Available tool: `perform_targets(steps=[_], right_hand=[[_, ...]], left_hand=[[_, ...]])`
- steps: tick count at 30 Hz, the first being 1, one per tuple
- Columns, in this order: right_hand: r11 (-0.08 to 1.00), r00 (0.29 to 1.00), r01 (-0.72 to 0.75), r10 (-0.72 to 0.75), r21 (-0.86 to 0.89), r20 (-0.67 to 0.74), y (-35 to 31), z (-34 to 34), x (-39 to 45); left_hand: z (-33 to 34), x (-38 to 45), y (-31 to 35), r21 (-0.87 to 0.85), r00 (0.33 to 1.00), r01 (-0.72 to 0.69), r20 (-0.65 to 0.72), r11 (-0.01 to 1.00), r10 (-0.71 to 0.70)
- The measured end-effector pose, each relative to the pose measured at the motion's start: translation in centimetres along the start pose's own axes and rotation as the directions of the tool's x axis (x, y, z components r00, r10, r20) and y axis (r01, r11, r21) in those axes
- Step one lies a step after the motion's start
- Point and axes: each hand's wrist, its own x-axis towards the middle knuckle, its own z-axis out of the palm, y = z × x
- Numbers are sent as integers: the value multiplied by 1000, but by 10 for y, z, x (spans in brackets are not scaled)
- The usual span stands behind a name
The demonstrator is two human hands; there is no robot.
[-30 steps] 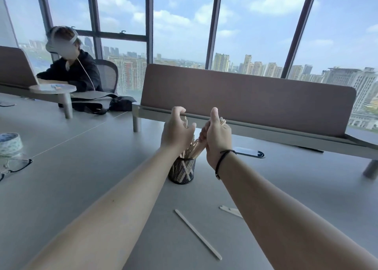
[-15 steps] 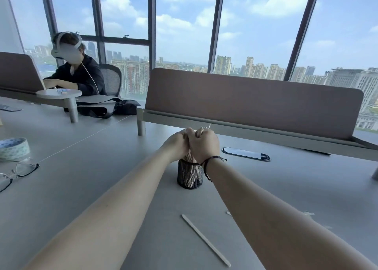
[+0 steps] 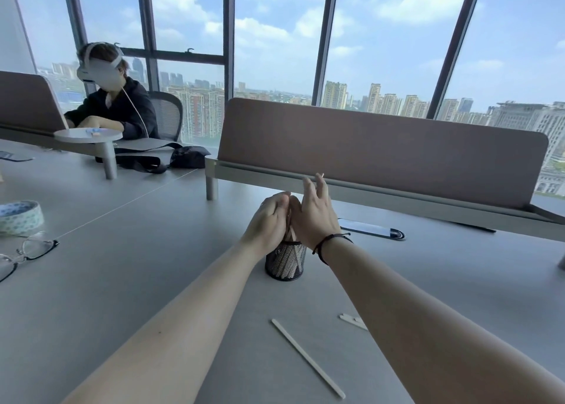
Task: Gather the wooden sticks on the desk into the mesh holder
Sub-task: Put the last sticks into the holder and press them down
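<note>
A black mesh holder [image 3: 286, 264] stands on the grey desk [image 3: 122, 266] with a bundle of wooden sticks [image 3: 289, 230] upright in it. My left hand [image 3: 269, 223] cups the tops of the sticks from the left. My right hand [image 3: 315, 217] rests against them from the right, with its fingers spread and lifted. Both hands hide most of the bundle. One long loose stick [image 3: 307, 362] lies on the desk in front of the holder. A few more loose sticks [image 3: 353, 321] poke out from under my right forearm.
A brown desk partition [image 3: 379, 146] runs right behind the holder, and a dark phone [image 3: 371, 229] lies to its right. A tape roll [image 3: 20, 218] and glasses [image 3: 24, 250] sit at the far left. A person in a headset [image 3: 113, 110] sits at the back left beside a black bag [image 3: 183, 159].
Both hands pushed the bundle down into the holder. The right hand's fingers have since spread apart, while the left stays curled on the stick tops.
</note>
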Motion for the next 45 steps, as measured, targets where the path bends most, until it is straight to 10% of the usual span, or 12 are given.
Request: perform_targets(steps=[13, 17, 20, 23, 29, 34, 40, 45], right_hand=[[984, 975, 151, -163, -91, -153, 9, -10, -12], [983, 955, 149, -115, 109, -274, 26, -38, -31], [995, 978, 60, -43, 77, -202, 67, -57, -60], [989, 998, -34, 42, -146, 56, 119, -74, -102], [922, 967, -128, 198, -364, 162, 181, -105, -176], [945, 967, -128, 186, -302, 172, 180, -97, -187], [979, 991, -128, 120, 160, 60, 151, -81, -179], [976, 991, -117, 125, 183, -37, 176, -111, -184]], left_hand=[[-10, -1, -25, 205, 996, 80, -44, 975, -73], [-9, -46, -1, 491, 939, -215, -134, 845, 316], [0, -93, 8, 612, 808, -547, 208, 572, 551], [15, -124, 12, 550, 685, -727, 614, 411, 391], [47, -122, -15, 605, 690, -474, 706, 639, -156], [88, -108, -21, 615, 754, -434, 648, 659, -108], [150, -110, -6, 342, 779, -315, 627, 885, 35], [134, -115, -2, 485, 747, -368, 662, 794, -59]])
